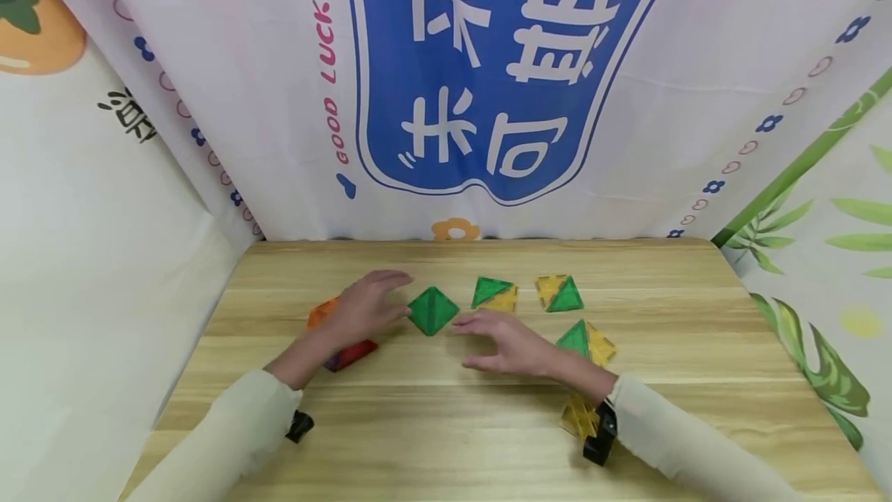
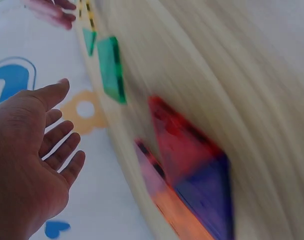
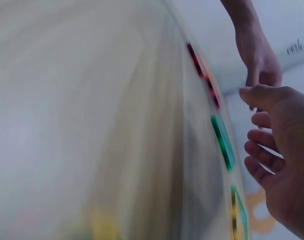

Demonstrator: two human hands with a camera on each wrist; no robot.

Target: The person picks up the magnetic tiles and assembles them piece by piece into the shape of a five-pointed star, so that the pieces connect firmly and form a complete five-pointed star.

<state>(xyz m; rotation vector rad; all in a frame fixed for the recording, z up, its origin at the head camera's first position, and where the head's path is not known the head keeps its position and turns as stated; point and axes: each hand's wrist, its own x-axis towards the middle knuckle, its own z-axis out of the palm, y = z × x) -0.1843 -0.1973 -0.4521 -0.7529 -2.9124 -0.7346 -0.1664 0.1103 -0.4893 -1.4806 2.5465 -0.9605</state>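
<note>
- Green tiles (image 1: 433, 311): a diamond toward twelve o'clock on the tabletop (image 1: 418, 440).
- Left hand (image 1: 365, 305): fingers loosely extended, just beside the tiles' nine o'clock.
- Right hand (image 1: 512, 343): fingers relaxed, near their four o'clock.

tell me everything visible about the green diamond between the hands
The green diamond looks like glossy, translucent plastic, with a darker band down its middle, perhaps a seam. It rests on the table, one corner toward the far edge; whether it lies flat is hard to tell. The left hand and right hand flank it closely, but in the wrist views both look apart from it.
</note>
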